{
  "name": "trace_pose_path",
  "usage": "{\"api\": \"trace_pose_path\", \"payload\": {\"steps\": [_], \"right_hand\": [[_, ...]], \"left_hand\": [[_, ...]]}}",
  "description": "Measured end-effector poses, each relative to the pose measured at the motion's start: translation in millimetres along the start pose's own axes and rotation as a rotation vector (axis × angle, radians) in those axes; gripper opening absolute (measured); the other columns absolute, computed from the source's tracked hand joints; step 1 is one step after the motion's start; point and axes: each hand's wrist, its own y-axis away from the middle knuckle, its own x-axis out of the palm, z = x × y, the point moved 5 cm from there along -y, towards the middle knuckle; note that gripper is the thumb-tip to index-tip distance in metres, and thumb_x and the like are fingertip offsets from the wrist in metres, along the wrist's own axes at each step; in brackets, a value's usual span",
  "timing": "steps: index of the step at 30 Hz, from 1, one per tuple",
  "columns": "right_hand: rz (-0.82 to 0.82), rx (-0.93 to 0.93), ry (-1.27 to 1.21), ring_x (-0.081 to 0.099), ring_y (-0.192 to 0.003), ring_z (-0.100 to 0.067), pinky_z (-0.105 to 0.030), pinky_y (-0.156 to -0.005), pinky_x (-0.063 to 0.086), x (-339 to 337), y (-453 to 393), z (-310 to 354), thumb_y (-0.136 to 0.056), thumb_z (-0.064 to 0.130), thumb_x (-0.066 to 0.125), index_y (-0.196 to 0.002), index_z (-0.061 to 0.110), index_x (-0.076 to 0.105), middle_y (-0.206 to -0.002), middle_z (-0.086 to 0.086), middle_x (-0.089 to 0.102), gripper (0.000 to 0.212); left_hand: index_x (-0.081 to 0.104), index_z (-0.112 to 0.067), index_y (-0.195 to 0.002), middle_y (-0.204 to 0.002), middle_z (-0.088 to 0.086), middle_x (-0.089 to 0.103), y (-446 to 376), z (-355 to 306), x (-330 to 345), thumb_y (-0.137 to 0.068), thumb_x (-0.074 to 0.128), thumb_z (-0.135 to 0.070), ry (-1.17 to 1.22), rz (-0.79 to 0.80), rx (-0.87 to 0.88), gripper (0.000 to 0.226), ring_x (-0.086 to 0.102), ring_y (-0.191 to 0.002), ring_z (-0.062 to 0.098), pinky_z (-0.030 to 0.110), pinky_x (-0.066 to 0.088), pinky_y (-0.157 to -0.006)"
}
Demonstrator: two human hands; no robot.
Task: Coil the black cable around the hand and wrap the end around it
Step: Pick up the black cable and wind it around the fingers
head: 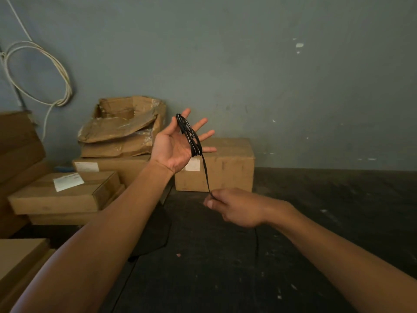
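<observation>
Right grip (pixel 234 206) pinching black cable (pixel 205 175), keeping strand taut; left grip (pixel 178 145) spreading straight fingers as former, loops crossing fingers.

Black cable (pixel 189 134) coiled round left hand (pixel 174 147); right hand (pixel 234 206) pinching strand.

Dim, flat indoor light; soft focus, wide-angle edge distortion.

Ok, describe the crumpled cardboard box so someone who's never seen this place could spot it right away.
Look along the grey wall to the stack of boxes left of the raised left hand. The crumpled box sits on top of that stack. Unlike the neat, closed boxes around it, it is torn open, with caved-in flaps.
</observation>
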Motion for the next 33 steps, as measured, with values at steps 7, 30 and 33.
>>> {"api": "trace_pose_path", "payload": {"steps": [7,30,33], "right_hand": [[0.058,0.111,0.090,0.056,-0.099,-0.011,-0.033,-0.087,0.044,26.1,-13.4,-21.8,-0.103,0.034,0.040,-0.125,0.021,0.054,-0.112,-0.001,0.061,0.029],[-0.322,-0.057,0.405,0.061,-0.069,-0.016,-0.030,-0.060,0.043,-124.8,14.1,34.1,-0.086,0.036,0.071,-0.090,0.020,0.075,-0.075,0.002,0.070,0.017],[-0.350,-0.089,0.436,0.060,-0.080,-0.012,-0.034,-0.075,0.050,-137.5,8.3,33.5,-0.082,0.038,0.074,-0.090,0.021,0.076,-0.083,0.007,0.070,0.018]], "left_hand": [[0.052,-0.029,-0.136,-0.149,0.022,0.043,0.7,8.8,7.4,-0.103,0.032,-0.043,0.041,0.011,-0.032,0.042,0.038,-0.134,0.054,0.080,0.030,-0.093],[0.059,-0.041,-0.133,-0.144,0.002,0.056,29.7,59.2,-15.9,-0.093,0.045,-0.048,-0.413,0.224,-0.435,0.043,0.051,-0.133,0.032,0.069,0.030,-0.107],[0.055,-0.036,-0.138,-0.148,0.006,0.052,36.3,64.5,-9.6,-0.091,0.050,-0.046,-0.403,0.258,-0.506,0.048,0.045,-0.137,0.034,0.072,0.021,-0.110]]}}
